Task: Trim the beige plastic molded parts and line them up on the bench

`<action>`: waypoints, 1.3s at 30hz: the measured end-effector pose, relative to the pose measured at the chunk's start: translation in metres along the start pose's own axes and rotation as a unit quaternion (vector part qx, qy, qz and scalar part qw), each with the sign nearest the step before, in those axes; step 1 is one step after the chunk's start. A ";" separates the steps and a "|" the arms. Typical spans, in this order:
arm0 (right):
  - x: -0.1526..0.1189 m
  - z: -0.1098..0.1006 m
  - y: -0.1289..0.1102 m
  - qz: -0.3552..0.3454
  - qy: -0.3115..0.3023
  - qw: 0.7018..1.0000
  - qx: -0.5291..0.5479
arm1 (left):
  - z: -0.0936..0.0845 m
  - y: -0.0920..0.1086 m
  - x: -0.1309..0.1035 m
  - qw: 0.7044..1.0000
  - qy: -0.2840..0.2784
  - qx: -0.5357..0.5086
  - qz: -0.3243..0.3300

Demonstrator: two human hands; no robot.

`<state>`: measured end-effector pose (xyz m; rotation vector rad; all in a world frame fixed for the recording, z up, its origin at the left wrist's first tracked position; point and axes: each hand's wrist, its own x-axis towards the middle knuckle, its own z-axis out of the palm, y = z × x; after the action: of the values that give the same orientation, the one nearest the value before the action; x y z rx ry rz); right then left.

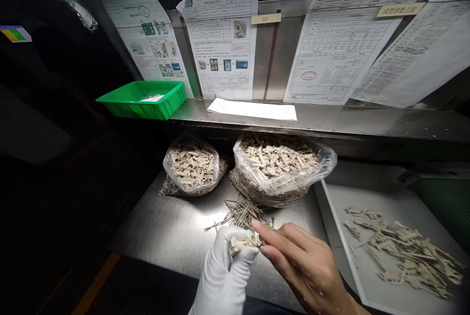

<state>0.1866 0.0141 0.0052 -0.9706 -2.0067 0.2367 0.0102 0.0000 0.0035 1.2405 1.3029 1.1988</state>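
My left hand [223, 276], in a white glove, is closed around a small beige moulded plastic part [243, 242] with a round opening. My bare right hand [306, 261] comes in from the right, thumb and index finger pinched at the part's right end. Whatever sits between those fingertips is mostly hidden. Just beyond the hands lies a pile of thin metal pins [244, 213]. Behind it stand two clear plastic bags, a smaller left bag [167, 165] and a larger right bag [326, 163], both full of similar beige parts.
To the right, a grey tray [340, 256] holds a heap of beige moulded pieces [407, 251]. A metal shelf [330, 119] runs across the back, carrying a green bin [172, 102] and a folded white paper [253, 109]. Printed sheets [223, 45] hang above it.
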 end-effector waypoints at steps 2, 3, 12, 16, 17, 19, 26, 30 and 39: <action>0.000 0.001 0.001 0.003 0.000 1.000 -0.010 | 0.001 0.002 -0.001 1.000 0.008 0.004 0.006; 0.000 0.002 0.001 0.000 0.003 1.000 -0.026 | 0.002 0.002 -0.001 1.000 0.013 0.004 0.011; 0.000 0.002 0.002 0.001 0.003 0.998 -0.056 | 0.004 0.010 -0.002 1.000 0.019 -0.006 0.023; 0.001 0.000 0.002 -0.013 -0.002 0.999 -0.052 | 0.002 0.010 0.001 1.000 -0.007 -0.014 0.011; 0.001 0.000 0.002 -0.020 -0.002 0.999 -0.050 | 0.002 0.009 0.001 1.000 -0.017 -0.016 0.001; 0.001 0.000 0.003 -0.025 0.001 0.999 -0.033 | 0.001 0.007 0.002 0.999 -0.032 -0.017 -0.015; 0.004 -0.001 0.003 -0.005 0.005 1.000 -0.013 | 0.003 0.005 -0.002 1.000 -0.015 0.014 0.020; 0.006 -0.001 0.001 -0.023 0.011 0.999 -0.034 | 0.000 0.006 0.004 0.996 -0.068 -0.036 -0.037; 0.006 -0.007 0.005 0.252 0.082 0.949 0.173 | 0.000 0.004 0.008 0.994 -0.027 -0.077 -0.075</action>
<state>0.1928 0.0205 0.0112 -1.2101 -1.4718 0.7351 0.0099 0.0081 0.0071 1.0395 1.2169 1.1282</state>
